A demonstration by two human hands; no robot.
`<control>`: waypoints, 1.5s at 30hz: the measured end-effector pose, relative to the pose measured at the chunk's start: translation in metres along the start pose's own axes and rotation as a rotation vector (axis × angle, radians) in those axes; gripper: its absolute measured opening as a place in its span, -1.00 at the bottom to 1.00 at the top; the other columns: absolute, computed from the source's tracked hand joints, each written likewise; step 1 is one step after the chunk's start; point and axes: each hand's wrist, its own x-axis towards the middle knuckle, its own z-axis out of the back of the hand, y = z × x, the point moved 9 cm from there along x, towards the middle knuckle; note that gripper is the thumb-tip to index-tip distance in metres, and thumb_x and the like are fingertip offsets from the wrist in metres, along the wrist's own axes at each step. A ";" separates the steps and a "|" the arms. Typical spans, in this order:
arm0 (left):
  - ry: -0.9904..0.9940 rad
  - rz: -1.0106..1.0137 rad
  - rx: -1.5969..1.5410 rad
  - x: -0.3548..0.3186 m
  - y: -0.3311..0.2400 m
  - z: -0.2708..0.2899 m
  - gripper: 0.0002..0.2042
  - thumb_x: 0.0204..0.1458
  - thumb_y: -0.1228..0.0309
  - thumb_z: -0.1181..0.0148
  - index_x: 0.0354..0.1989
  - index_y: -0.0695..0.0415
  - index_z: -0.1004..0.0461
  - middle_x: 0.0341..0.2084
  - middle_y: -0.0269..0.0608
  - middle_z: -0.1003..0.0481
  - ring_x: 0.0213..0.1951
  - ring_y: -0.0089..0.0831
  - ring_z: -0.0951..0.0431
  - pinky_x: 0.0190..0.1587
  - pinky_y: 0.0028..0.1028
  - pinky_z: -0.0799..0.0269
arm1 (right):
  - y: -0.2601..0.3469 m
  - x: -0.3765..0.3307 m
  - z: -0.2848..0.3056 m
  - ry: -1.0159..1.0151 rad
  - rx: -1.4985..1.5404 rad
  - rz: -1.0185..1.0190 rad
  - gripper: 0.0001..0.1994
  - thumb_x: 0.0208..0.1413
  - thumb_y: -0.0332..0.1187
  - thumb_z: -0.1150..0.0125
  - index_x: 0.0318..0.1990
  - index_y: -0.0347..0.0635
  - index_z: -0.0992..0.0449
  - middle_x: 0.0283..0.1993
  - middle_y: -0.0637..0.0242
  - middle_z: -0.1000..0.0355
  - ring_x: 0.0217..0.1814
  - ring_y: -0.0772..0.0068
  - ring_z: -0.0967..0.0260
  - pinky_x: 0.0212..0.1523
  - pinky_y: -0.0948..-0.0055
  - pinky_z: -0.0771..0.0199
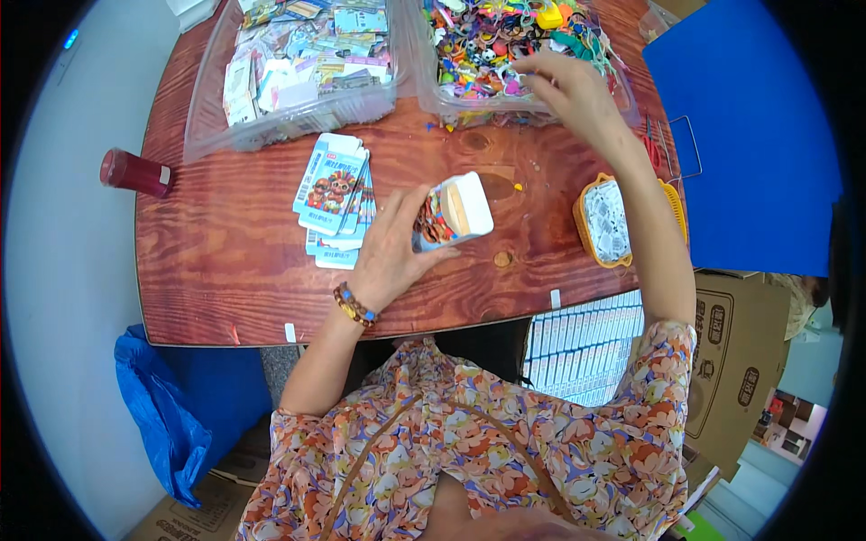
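Observation:
My left hand grips a small cardboard box, blue and white with a colourful picture. The box is tilted, its end flap unfolded to the right, and a pale surface shows in the opening. Over a clear plastic bin of small colourful toys, my right hand has its thumb and index fingertips close together. Whatever may be between them is too small to make out. Beside my left hand, several flat blue-and-white boxes lie overlapping in a loose pile.
A second clear bin holds many small printed packets. Red scissors and a yellow basket with white packets lie at the right. A dark red jar stands at the left edge. Many boxes are packed below the table's front edge.

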 end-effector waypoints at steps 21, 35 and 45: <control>-0.066 0.036 -0.007 0.002 0.015 0.016 -0.11 -0.26 0.39 -0.56 0.31 0.26 -0.18 -0.01 0.06 -0.39 0.01 0.00 -0.44 0.05 -0.17 -0.42 | -0.071 0.081 -0.101 0.508 -0.181 -0.211 -0.78 0.11 -0.22 -0.15 -0.27 -0.13 -0.64 -0.31 0.18 -0.60 -0.22 0.11 -0.56 -0.13 0.15 -0.52; -0.137 0.037 0.115 0.015 -0.004 -0.001 -0.14 -0.28 0.38 -0.56 0.27 0.23 -0.22 -0.02 0.05 -0.37 0.00 0.03 -0.45 0.00 -0.16 -0.44 | 0.062 -0.051 -0.050 0.574 0.539 -0.292 -0.84 0.15 -0.39 -0.20 -0.28 -0.33 -0.59 -0.50 0.43 -0.48 -0.43 0.68 -0.36 -0.38 0.56 -0.35; -0.073 0.000 0.057 0.009 -0.041 -0.042 -0.17 -0.24 0.29 -0.56 0.24 0.27 -0.25 -0.06 0.08 -0.40 -0.02 0.04 -0.46 0.02 -0.16 -0.43 | 0.029 -0.105 0.018 0.160 0.152 -0.257 -0.78 0.20 -0.30 -0.16 -0.20 -0.29 -0.60 -0.41 0.26 -0.53 -0.43 0.42 -0.45 -0.31 0.42 -0.46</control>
